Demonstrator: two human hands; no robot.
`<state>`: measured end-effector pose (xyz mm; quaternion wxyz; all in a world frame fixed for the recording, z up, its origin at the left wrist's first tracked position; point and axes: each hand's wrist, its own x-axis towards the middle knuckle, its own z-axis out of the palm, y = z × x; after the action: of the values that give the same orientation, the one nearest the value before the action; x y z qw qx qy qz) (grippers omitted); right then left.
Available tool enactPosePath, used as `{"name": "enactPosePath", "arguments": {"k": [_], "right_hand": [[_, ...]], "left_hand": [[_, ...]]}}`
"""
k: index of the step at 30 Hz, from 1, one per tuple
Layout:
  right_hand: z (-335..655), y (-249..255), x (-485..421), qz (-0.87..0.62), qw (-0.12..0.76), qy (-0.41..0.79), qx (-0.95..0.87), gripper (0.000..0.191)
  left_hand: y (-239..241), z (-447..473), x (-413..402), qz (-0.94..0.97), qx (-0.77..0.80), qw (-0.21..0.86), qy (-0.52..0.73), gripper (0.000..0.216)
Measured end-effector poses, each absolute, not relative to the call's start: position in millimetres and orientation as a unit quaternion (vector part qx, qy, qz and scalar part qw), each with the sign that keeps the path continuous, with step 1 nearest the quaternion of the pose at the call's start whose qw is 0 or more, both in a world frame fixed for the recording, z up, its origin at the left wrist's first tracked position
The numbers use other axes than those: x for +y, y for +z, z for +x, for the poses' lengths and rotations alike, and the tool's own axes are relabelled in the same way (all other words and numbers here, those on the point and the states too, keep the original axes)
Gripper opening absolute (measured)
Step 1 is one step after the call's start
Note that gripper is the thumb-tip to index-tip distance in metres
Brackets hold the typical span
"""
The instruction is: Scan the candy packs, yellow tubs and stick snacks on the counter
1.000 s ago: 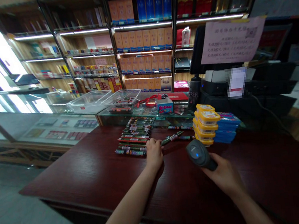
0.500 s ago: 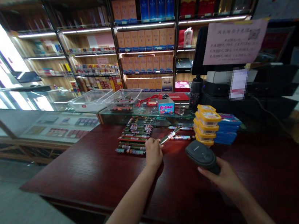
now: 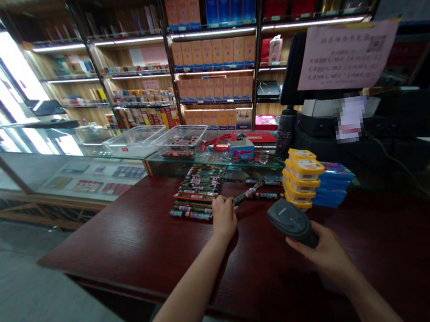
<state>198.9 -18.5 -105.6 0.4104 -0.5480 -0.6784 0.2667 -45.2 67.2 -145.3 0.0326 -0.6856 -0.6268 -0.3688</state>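
Slim sticks (image 3: 196, 195) lie in rows on the dark counter (image 3: 130, 235). Left hand (image 3: 224, 217) just beside — fingers closed on one angled stick (image 3: 249, 193). Scanner (image 3: 289, 218) next, yellow tubs (image 3: 303, 177) stacked behind it. Right hand (image 3: 330, 251) wraps scanner's handle — hands apart. Blue packs (image 3: 331, 188) sit just right of tubs.

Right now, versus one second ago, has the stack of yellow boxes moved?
No; the yellow boxes stand in the same place beside the blue packs.

I'm getting a kinda dim, soft feed: windows (image 3: 7, 59) blown out, shelf lights (image 3: 214, 33) glaring, table (image 3: 122, 236) sheeny, edges stretched.
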Motion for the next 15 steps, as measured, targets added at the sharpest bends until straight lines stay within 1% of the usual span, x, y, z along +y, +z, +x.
{"name": "enactPosePath", "arguments": {"k": [2, 5, 8, 10, 15], "right_hand": [[200.0, -105.6, -15.8, -0.584, 0.376, 0.225, -0.683, 0.035], [200.3, -109.9, -13.8, -0.641, 0.322, 0.099, -0.689, 0.032], [200.0, -121.6, -13.9, -0.622, 0.316, -0.026, -0.716, 0.033], [200.6, -130.8, -14.2, -0.598, 0.319, -0.061, -0.733, 0.034], [204.8, -144.1, -14.2, -0.559, 0.325, -0.095, -0.756, 0.033]], "left_hand": [[-143.2, -45.2, 65.5, -0.689, -0.627, 0.037, -0.361, 0.021], [-137.8, -43.8, 60.6, -0.695, -0.628, 0.052, -0.345, 0.022], [-133.1, -41.6, 55.2, -0.699, -0.628, 0.062, -0.336, 0.025], [-131.1, -41.1, 53.1, -0.702, -0.624, 0.066, -0.336, 0.028], [-120.7, -50.6, 58.4, -0.707, -0.621, 0.094, -0.326, 0.038]]}}
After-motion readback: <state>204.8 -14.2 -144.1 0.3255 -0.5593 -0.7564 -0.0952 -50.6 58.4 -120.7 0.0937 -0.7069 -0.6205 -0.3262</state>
